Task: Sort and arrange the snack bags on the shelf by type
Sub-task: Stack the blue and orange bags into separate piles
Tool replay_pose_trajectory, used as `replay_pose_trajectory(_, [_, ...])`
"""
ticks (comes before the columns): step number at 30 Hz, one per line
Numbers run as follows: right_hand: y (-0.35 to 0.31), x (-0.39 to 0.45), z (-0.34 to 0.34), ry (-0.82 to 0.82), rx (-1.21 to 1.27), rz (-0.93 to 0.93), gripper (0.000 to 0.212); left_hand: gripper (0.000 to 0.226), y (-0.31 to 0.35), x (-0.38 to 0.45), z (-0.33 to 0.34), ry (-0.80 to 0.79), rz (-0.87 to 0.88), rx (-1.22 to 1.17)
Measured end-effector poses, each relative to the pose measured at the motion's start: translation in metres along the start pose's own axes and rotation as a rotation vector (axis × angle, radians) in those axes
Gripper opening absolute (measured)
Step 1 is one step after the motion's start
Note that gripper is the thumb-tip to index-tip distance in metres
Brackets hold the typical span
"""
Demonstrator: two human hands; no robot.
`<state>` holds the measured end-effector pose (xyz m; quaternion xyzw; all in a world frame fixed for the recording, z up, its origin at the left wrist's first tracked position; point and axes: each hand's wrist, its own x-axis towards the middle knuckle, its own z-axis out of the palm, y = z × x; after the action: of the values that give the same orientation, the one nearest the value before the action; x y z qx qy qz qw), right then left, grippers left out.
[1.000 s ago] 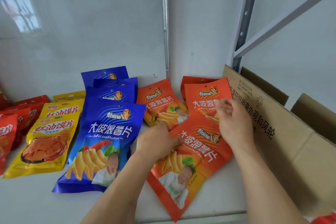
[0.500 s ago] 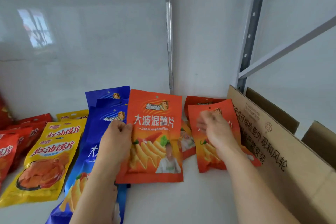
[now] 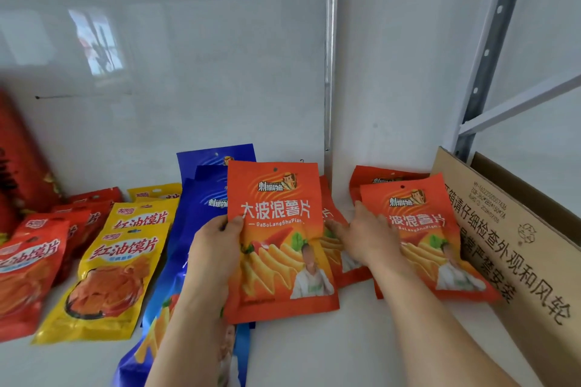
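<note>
On the white shelf [image 3: 314, 349], the left hand [image 3: 217, 253] is gripping an orange foil bag of wavy potato chips [image 3: 278, 239] by its left edge, thumb pressing on the front and fingers curling behind, and is holding it upright and facing the camera. Just to the right, the right hand [image 3: 366, 237] is lying with fingers straight and relaxed, grasping nothing, its fingertips touching a second orange chip bag [image 3: 334, 248] that is lying partly hidden behind the held one. Beside that hand a third orange chip bag [image 3: 427, 239] is leaning against a brown cardboard box with black printing [image 3: 515, 248], and another orange bag [image 3: 380, 177] is standing behind it. Left of the held bag, several blue chip bags [image 3: 201, 198] are overlapping in a row running toward the back wall. Further left, yellow snack bags with red lettering [image 3: 122, 264] are lying one in front of another, and red snack bags [image 3: 34, 261] are sitting beside those at the left edge.
</note>
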<state>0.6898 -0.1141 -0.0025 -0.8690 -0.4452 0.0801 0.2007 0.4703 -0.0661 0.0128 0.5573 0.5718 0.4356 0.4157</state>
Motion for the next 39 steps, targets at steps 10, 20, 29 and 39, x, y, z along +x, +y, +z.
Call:
replay_pose_trajectory(10, [0.007, -0.001, 0.001, 0.039, 0.139, -0.007, 0.055, 0.027, -0.002, -0.001, -0.006, 0.045, -0.024, -0.123])
replay_pose_trajectory(20, [0.039, -0.020, -0.040, 0.481, 0.885, -0.197, 0.018, 0.022, 0.000, -0.006, 0.001, 0.069, 0.096, -0.269])
replay_pose_trajectory(29, [0.055, -0.043, -0.052, 0.607, 0.938, -0.171, 0.010, 0.025, -0.003, -0.004, 0.002, 0.105, 0.069, -0.402])
replay_pose_trajectory(39, [0.055, -0.053, -0.052, 0.939, 0.845, -0.107, 0.014, 0.037, 0.000, -0.009, -0.005, 0.234, 0.168, -0.429])
